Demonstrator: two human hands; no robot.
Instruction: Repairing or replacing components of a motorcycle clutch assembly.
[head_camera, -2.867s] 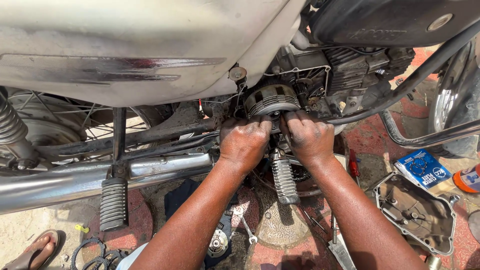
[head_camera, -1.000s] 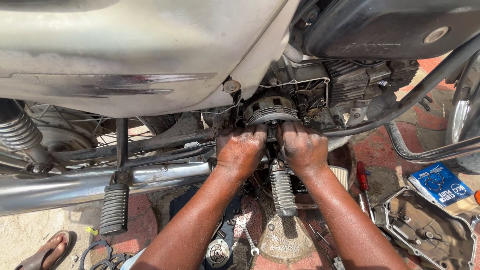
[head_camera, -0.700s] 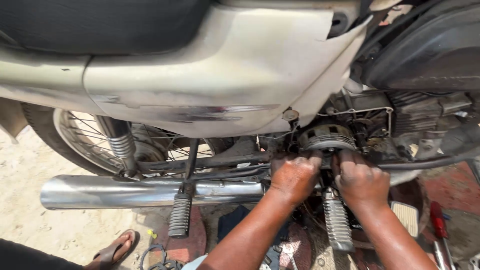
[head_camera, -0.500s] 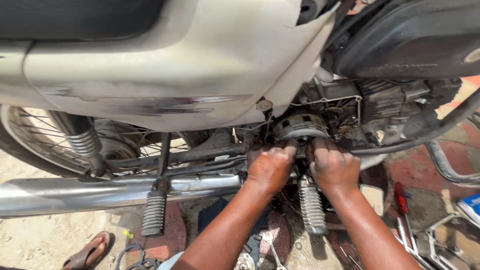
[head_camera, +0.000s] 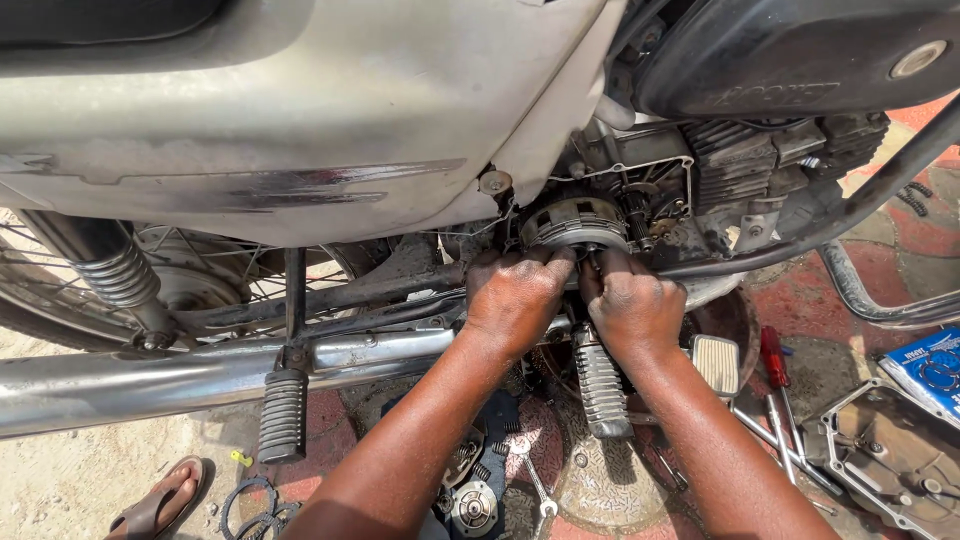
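The left hand (head_camera: 515, 295) is curled, its fingertips pressed on the lower left edge of the round clutch drum (head_camera: 575, 222). The right hand (head_camera: 632, 305) is curled too, fingers hooked at the drum's lower right edge; how firmly either hand grips cannot be told. Both hands are smeared with dark grease and lie close together, thumbs nearly touching.

The drum sits in the open side of the engine (head_camera: 740, 165), under the pale side panel (head_camera: 300, 110). It is a short metal cylinder with a notched rim, and its axis points out of the engine toward the person, its flat face outward.

Just below the hands a ribbed rubber footpeg (head_camera: 600, 385) slants downward; a second ribbed footpeg (head_camera: 283, 412) hangs further left. A long chrome exhaust pipe (head_camera: 150, 375) runs roughly level across the left side, with a coil shock spring (head_camera: 120, 275) above it.

On the patterned red floor (head_camera: 800, 310) lie a red-handled screwdriver (head_camera: 773, 358), a spanner (head_camera: 533, 480), a grey engine cover (head_camera: 890, 460), a blue box (head_camera: 930, 365) and black ring gaskets (head_camera: 250, 505). A sandalled foot (head_camera: 160, 497) shows at lower left.
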